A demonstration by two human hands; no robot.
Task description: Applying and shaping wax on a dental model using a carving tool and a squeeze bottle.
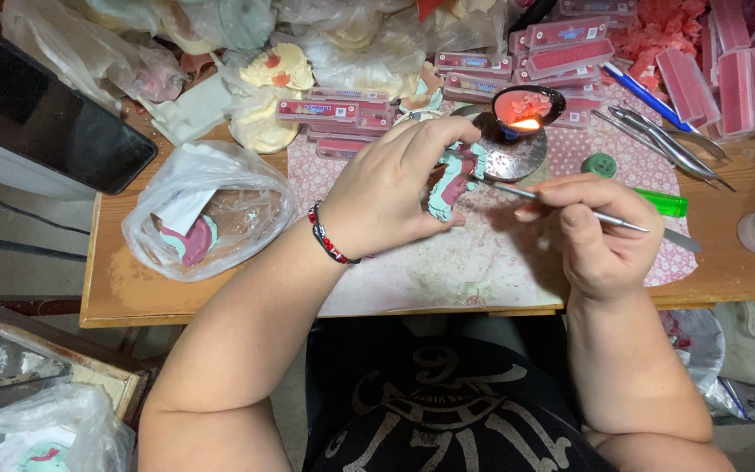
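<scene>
Left hand: gripping the green-and-pink dental model above the surface.
Right hand: pinching a thin metal tool, tip at the model.
Risk: the lit burner flame sits close; a slip could scorch fingers or gouge wax.

Wooden table, patterned mat, clear plastic bag, black tablet, pink boxes, green lighter

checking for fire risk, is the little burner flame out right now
No, a small flame burns under the dish of pink wax, just beyond the left hand holding the green dental model.
</scene>
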